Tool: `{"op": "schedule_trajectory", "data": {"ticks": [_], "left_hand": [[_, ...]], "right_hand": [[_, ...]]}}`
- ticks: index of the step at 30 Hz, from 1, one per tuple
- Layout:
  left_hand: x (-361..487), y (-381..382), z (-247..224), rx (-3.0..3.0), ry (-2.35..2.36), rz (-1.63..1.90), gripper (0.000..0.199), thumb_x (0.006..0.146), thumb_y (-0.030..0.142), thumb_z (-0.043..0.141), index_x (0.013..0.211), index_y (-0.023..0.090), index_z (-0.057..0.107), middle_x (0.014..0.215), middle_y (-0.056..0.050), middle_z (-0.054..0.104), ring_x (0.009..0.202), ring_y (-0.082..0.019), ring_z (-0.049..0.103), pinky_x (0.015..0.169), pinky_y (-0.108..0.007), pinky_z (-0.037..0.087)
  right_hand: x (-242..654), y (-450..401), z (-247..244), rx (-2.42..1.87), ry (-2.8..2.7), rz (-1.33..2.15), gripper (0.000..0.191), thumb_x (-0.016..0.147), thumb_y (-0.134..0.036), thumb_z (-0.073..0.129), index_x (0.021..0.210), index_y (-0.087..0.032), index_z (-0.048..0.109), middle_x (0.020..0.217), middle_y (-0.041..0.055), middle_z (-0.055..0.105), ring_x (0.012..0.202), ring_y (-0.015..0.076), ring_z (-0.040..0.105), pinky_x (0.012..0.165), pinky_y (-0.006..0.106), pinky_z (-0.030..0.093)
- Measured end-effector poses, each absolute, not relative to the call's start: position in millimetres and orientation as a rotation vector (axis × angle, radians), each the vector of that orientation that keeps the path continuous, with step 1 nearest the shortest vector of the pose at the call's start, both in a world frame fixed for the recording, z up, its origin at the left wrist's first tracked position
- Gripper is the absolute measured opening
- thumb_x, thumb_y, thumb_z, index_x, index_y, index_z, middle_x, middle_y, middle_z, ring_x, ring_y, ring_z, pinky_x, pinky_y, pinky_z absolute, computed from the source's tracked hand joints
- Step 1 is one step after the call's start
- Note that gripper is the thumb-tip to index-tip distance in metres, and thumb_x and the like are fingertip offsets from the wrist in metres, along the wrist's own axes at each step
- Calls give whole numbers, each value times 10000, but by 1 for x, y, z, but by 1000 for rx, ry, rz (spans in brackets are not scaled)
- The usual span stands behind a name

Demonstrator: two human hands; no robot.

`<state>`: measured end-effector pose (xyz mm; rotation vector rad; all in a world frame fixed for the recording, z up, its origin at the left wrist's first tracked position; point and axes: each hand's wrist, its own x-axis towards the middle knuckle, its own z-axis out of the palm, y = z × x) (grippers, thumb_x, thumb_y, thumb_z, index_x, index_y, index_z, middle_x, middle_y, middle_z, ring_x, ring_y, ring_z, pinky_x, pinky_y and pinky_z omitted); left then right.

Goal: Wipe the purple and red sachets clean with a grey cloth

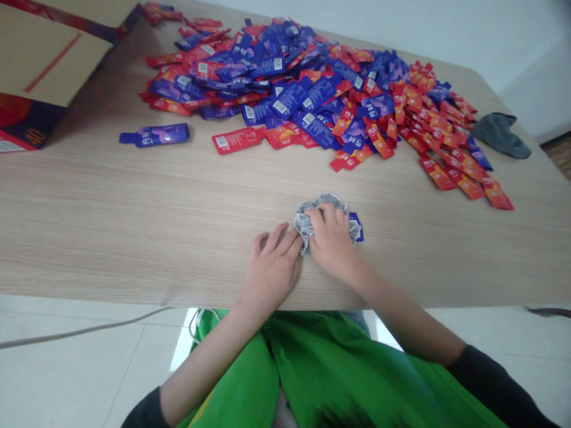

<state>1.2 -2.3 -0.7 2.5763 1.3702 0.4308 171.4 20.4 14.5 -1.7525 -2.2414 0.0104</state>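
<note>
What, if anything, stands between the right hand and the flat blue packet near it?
A crumpled grey cloth: the right hand holds it over the blue packet, whose end shows at the cloth's right edge.

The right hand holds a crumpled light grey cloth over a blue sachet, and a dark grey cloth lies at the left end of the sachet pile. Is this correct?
Not quite: the head view shows the dark grey cloth at the right end of the sachet pile. The right hand does hold a crumpled light grey cloth over a blue sachet.
</note>
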Motion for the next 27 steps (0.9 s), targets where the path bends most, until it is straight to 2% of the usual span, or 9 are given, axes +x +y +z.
{"op": "schedule_trajectory", "data": {"ticks": [6,17,22,27], "left_hand": [[1,-2,0,2577,1365,442,479,968,177,424,1441,210,494,1521,-15,520,1388,-286,447,1029,-514,361],[1,-3,0,2557,1368,429,530,941,162,446,1467,225,482,1519,-43,520,1394,-296,443,1036,-530,369],[1,-2,0,2573,1372,419,530,934,148,445,1457,218,495,1511,-48,530,1388,-299,452,1028,-530,371],[1,-2,1,2582,1376,403,470,961,177,433,1420,213,526,1496,-49,549,1399,-297,442,1025,-526,368]], "right_hand": [[186,13,0,-1889,-2223,-66,355,857,-224,536,1204,-149,551,1265,179,515,1058,329,476,914,479,383],[255,12,-7,-2186,-1881,-118,357,865,-225,476,1200,-118,538,1177,215,523,1070,371,484,888,548,401],[243,19,9,-2087,-1856,-59,304,910,-271,447,1174,-156,545,1147,178,523,1059,342,474,910,515,393],[187,20,18,-1807,-2112,43,358,893,-239,484,1241,-169,528,1251,175,495,1098,328,457,933,480,365]]}}
